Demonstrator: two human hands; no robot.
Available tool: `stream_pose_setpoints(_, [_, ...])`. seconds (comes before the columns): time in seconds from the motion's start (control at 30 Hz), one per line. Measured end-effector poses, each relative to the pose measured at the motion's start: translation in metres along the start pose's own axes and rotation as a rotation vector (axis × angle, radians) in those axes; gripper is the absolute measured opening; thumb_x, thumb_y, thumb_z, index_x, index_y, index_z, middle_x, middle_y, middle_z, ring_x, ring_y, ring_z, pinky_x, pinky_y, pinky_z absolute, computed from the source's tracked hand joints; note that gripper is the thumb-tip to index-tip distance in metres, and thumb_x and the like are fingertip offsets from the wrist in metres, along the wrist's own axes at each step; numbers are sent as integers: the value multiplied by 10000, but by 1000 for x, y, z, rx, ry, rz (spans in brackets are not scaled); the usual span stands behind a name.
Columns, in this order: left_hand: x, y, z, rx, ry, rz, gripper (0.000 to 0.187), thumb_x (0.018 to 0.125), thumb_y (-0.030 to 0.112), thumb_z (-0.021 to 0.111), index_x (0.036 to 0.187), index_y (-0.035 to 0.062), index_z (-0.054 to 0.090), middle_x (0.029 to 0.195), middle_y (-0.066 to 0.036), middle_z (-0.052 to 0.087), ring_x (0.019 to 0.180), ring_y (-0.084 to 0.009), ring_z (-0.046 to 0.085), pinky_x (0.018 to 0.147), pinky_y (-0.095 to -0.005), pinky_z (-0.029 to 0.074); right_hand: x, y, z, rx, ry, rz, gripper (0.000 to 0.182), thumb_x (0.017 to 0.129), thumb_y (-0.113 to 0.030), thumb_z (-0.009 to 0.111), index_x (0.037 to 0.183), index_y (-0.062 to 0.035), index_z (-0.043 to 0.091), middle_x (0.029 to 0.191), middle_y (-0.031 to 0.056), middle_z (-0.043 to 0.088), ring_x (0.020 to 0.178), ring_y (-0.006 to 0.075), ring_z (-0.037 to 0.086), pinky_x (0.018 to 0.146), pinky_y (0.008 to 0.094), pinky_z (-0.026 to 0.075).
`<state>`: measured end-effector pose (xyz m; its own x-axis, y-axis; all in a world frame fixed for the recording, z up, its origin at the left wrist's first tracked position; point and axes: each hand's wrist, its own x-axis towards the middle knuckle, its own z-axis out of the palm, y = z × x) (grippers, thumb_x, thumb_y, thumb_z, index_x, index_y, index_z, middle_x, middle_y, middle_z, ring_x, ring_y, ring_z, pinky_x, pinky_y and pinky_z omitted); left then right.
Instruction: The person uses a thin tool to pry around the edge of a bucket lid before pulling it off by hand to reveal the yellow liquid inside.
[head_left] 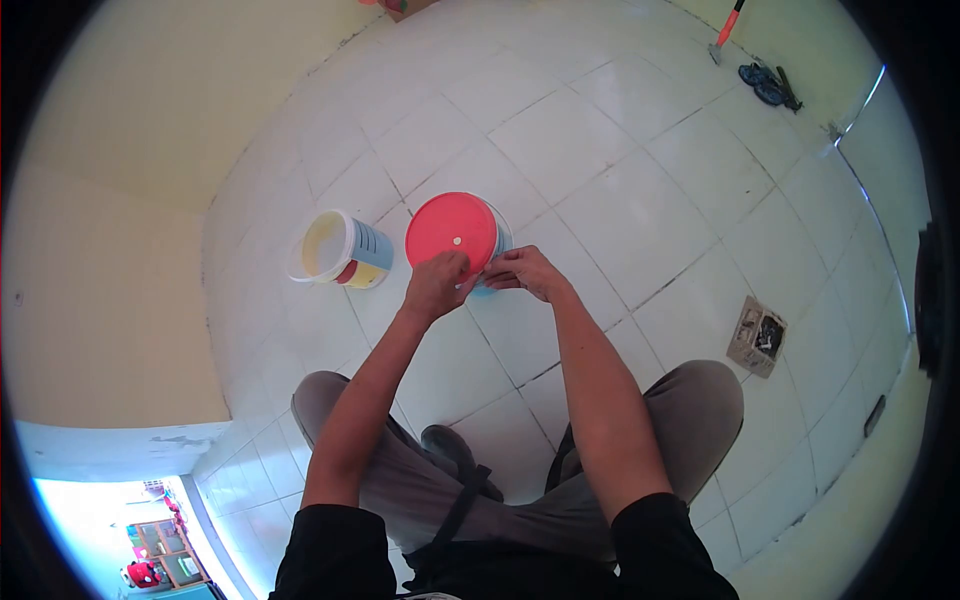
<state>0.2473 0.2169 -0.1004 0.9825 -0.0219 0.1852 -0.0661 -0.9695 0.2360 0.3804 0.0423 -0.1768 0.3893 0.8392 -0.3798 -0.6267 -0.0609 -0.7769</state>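
Note:
A paint bucket (503, 238) with a red lid (450, 222) stands on the tiles in front of me. The lid has a small pale spot near its middle. At the lid's near edge, my left hand (436, 287) has its fingers curled over the rim. My right hand (530, 272) pinches at the same rim from the right, its fingertips close to those of the left. Both thumbs are partly hidden. To the left stands an uncovered paint bucket (372, 250), white with a blue and yellow label and pale yellow traces inside.
A small box (745, 335) with dark bits in it lies at the right. Near the far wall are a red-handled scraper (722, 38) and dark sandals (768, 85). My crossed legs (480, 520) are close below my hands. Shelves (165, 550) show through a doorway at lower left.

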Motion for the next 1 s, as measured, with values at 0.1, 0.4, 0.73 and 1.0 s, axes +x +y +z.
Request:
stream_pose_setpoints(0.1, [2,5,-5,-7,-114,-93,291,910,234,784,960,48,565,908,-127,663,906,-339,685,730,-485,542,-1,-1,0,17,9,4,227,948,-170,762,1050,33,753,1020,144,784,942,220,771,909,328,632])
stream_pose_setpoints(0.4, [0,5,6,57,-116,-93,268,921,177,763,959,23,546,926,-162,650,942,-382,656,784,-512,517,27,-9,-5,63,349,-264,229,957,-158,735,1082,33,761,978,133,776,861,194,755,827,342,640])
stream_pose_setpoints(0.73, [-6,-6,-9,-98,-95,-58,284,831,105,828,998,70,600,926,-90,679,873,-294,708,730,-417,577,43,-64,53,-833,812,-175,196,844,-113,806,935,42,728,979,235,764,938,404,770,837,448,637])
stream_pose_setpoints(1.0, [-12,-2,3,-122,25,-120,292,779,64,846,953,68,611,916,-82,669,862,-287,702,708,-409,567,42,-76,72,-995,894,-117,90,902,-26,687,954,31,732,1012,246,759,966,414,767,821,466,644])
